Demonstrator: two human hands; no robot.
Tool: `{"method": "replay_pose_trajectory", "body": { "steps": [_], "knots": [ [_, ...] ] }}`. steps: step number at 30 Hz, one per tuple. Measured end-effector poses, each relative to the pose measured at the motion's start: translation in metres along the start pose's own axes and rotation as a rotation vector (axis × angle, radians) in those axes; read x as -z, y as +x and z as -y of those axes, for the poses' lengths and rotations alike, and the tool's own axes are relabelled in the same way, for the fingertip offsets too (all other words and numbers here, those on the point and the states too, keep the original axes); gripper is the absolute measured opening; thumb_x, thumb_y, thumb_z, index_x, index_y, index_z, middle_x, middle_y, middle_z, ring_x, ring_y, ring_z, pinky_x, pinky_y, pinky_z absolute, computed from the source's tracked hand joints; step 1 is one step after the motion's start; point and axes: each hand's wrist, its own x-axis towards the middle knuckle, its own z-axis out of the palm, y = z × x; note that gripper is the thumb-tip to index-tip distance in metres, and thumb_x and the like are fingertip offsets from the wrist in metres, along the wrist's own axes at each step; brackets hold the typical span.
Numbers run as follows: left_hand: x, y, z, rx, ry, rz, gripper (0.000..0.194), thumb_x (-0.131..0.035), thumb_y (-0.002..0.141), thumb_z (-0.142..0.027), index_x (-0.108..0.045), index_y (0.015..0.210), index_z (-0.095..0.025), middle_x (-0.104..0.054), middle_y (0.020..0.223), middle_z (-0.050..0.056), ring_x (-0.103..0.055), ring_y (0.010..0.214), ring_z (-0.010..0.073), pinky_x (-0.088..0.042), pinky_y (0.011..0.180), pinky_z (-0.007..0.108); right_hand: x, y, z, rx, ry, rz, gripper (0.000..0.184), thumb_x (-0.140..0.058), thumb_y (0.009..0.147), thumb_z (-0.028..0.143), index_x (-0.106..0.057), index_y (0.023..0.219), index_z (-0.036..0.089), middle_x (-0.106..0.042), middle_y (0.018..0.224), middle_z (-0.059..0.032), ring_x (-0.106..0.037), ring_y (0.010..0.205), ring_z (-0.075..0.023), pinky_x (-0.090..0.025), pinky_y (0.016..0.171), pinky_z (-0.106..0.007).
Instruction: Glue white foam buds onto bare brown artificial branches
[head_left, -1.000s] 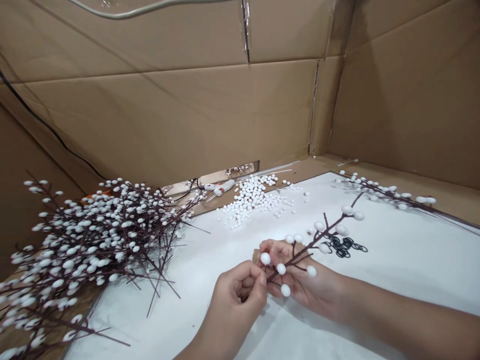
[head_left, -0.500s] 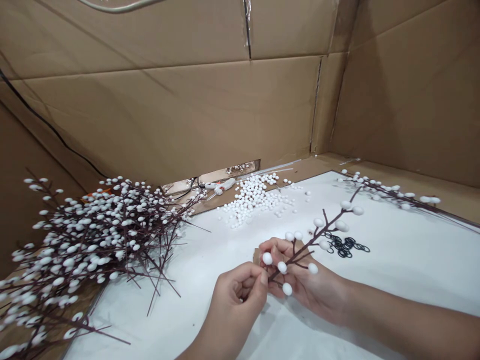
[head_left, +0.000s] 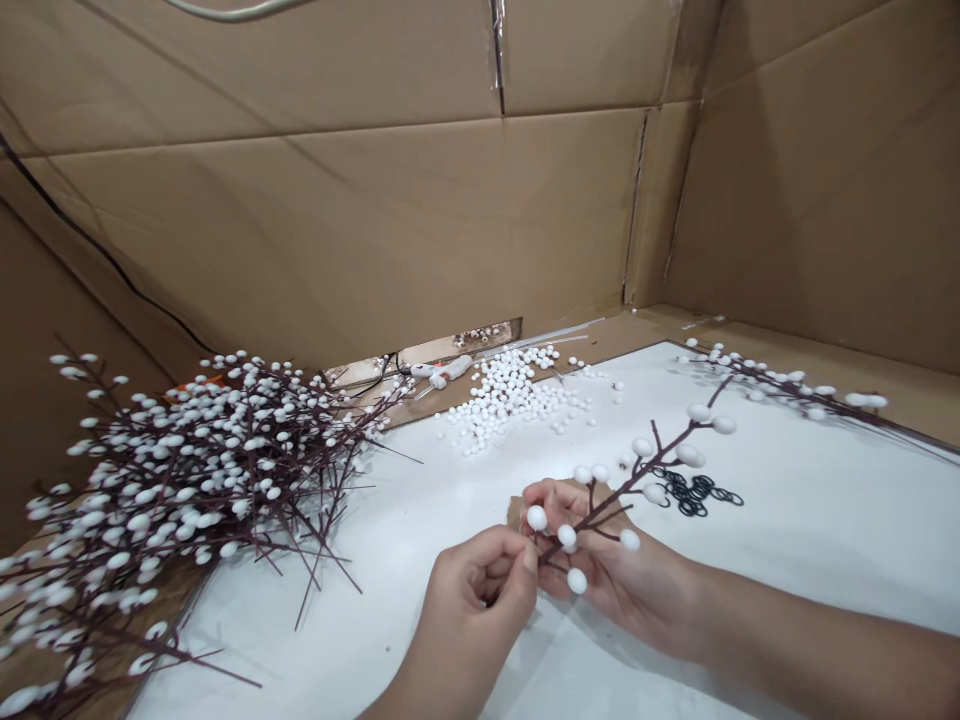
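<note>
A dark brown artificial berry branch (head_left: 616, 492) with white oval berries slants up to the right between my hands. My left hand (head_left: 480, 590) pinches its lower end between thumb and forefinger. Behind the lower branch is my right hand (head_left: 607, 580), palm turned up and fingers curled around the stem. Its thumb and forefinger are closed near a white berry (head_left: 536, 517) on a side twig. The branch partly covers the right fingers, so their exact contact is hidden. Some twig tips on the branch are bare. A brown cardboard piece (head_left: 516, 510) lies under the right hand.
A big heap of berry branches (head_left: 187, 470) fills the left side. Loose white berries (head_left: 510, 395) lie at the back, beside a glue gun (head_left: 450, 372). Black rings (head_left: 694, 492) sit right of the hands. More branches (head_left: 795, 380) lie far right. Cardboard walls (head_left: 337, 230) surround the white tabletop (head_left: 300, 660).
Almost nothing differs. The whole view has shifted very slightly, and both hands keep their hold on the berry branch.
</note>
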Motion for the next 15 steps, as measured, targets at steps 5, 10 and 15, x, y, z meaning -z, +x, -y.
{"method": "replay_pose_trajectory", "body": {
  "steps": [5, 10, 15],
  "knots": [
    [-0.0001, 0.0008, -0.0019, 0.018, -0.004, 0.003, 0.028, -0.051, 0.081, -0.037, -0.061, 0.066, -0.016, -0.067, 0.061, 0.005, -0.051, 0.056, 0.0123, -0.038, 0.052, 0.021, -0.0009, -0.0002, 0.0004, 0.023, -0.105, 0.014, 0.026, -0.076, 0.06, 0.034, -0.063, 0.076, 0.018, -0.054, 0.077, -0.0013, -0.048, 0.06, -0.0105, -0.036, 0.05, -0.022],
    [0.0007, 0.0009, -0.0036, 0.024, -0.019, 0.017, 0.028, -0.051, 0.081, -0.036, -0.063, 0.067, -0.016, -0.068, 0.061, 0.005, -0.05, 0.055, 0.0113, -0.038, 0.052, 0.02, -0.0002, 0.0003, -0.003, 0.098, -0.123, 0.022, 0.025, -0.074, 0.061, 0.033, -0.064, 0.08, 0.019, -0.053, 0.074, -0.001, -0.049, 0.056, -0.0108, -0.036, 0.047, -0.022],
    [-0.0002, 0.0018, -0.0052, 0.044, -0.094, 0.04, 0.028, -0.05, 0.082, -0.036, -0.064, 0.067, -0.017, -0.066, 0.057, 0.003, -0.049, 0.051, 0.0097, -0.036, 0.048, 0.018, -0.0018, 0.0007, -0.0048, 0.123, -0.081, 0.017, 0.021, -0.075, 0.061, 0.031, -0.065, 0.076, 0.021, -0.052, 0.069, 0.0007, -0.047, 0.053, -0.0093, -0.035, 0.044, -0.021]
  ]
}}
